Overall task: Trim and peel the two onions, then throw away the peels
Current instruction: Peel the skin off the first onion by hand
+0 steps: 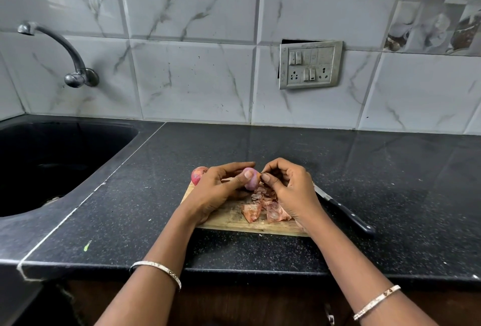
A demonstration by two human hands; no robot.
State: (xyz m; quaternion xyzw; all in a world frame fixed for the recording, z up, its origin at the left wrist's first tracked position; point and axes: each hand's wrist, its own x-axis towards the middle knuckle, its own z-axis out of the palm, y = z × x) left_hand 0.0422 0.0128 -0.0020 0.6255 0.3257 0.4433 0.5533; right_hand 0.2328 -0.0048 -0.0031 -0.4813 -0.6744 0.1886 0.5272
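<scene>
**Onion held over the board, skin pinched at its right end**

Left hand (221, 187) grips the pale pink onion (252, 182) just above the wooden cutting board (226, 219), thumb across its near face and fingers curled behind. Right hand (289, 187) meets it from the right, thumb and forefinger closed in a pinch on a sliver of skin at the onion's right tip. The second onion (199, 175) sits at the board's far left corner, just beyond the left hand. It is darker and apparently has its skin on.

The held onion looks small, light and firm, so it should take a good squeeze. Its bared surface looks smooth and is probably slick, so a hold across the middle suits it and leaves the ends free. The skin looks thin, dry and brittle and is likely to tear into scraps, so it is best caught at an edge near a trimmed end. The loose peels (263, 207) heaped on the board under the right hand look almost weightless and would scatter easily, so scooping them together seems wiser than picking at them.

The knife (343, 211) lies on the black counter (130, 208) right of the board, its blade mostly hidden behind the right hand. The held onion's far side, the second onion's right half, and whether either root end is trimmed cannot be made out. No bin shows.
</scene>
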